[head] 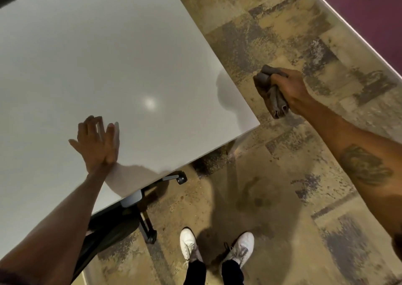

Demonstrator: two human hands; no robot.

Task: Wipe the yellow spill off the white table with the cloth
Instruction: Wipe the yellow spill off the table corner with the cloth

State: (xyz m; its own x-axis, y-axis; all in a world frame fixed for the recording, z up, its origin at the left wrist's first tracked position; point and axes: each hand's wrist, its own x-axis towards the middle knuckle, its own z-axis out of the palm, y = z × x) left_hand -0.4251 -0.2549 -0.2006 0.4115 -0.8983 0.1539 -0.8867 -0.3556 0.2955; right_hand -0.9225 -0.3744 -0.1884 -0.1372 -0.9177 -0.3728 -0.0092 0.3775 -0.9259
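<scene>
Cloth [271, 93] sits bunched in the closed right hand [288, 88], off the table [97, 56] edge; left hand [97, 142] lies flat, fingers spread, empty.

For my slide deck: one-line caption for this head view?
Left hand flat on the white table, right hand holding a bunched grey cloth beyond its edge; no yellow spill visible.

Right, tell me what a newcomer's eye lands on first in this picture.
Probably the big white table filling the upper left, with the left hand flat on it near its front edge and no yellow spill visible. Next, the right hand holds a bunched grey cloth over the patterned floor, clear of the table's corner. White shoes stand at the bottom.
</scene>
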